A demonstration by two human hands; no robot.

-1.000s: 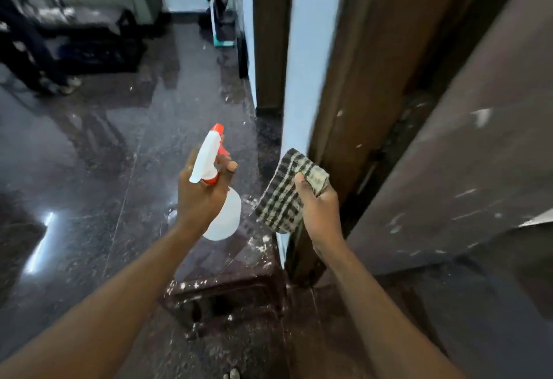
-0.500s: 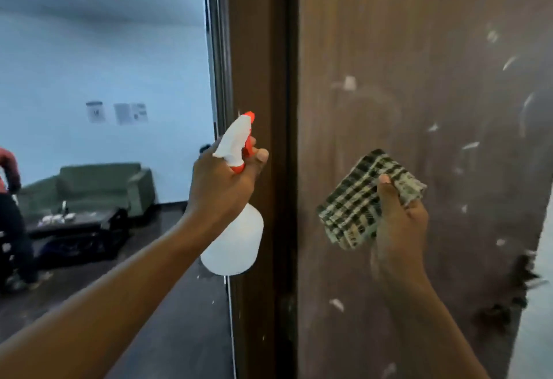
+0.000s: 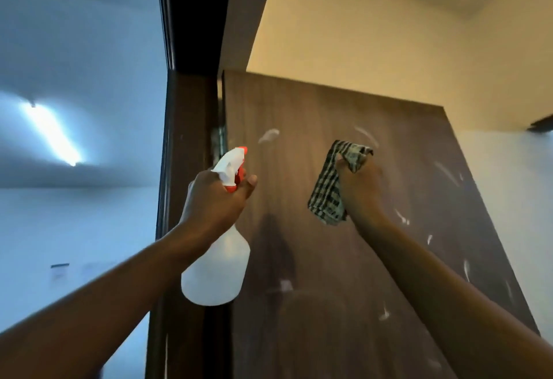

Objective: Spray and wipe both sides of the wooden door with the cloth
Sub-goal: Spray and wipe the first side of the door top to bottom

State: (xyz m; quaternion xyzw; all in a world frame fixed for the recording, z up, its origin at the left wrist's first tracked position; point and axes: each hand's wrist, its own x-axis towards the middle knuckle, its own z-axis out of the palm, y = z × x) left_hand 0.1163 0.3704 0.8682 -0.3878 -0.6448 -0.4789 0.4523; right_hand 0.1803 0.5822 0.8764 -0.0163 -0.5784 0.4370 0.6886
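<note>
The dark brown wooden door [image 3: 344,274] fills the middle and right of the view, its top edge visible, with white smears and specks on its face. My left hand [image 3: 214,199] is raised in front of the door's hinge edge and grips a white spray bottle [image 3: 217,274] with an orange trigger, nozzle aimed up at the door. My right hand [image 3: 362,187] holds a bunched green-and-white checked cloth [image 3: 327,196] close to the upper part of the door; contact with the wood cannot be told.
The dark door frame [image 3: 191,109] rises left of the door. Beyond it lies a white-walled room with a ceiling tube light [image 3: 52,133]. A cream wall and ceiling [image 3: 374,34] lie above and behind the door.
The view has tilted up from the floor, past the door's middle, to its top. Both hands rose with it, still holding the bottle and the cloth.
</note>
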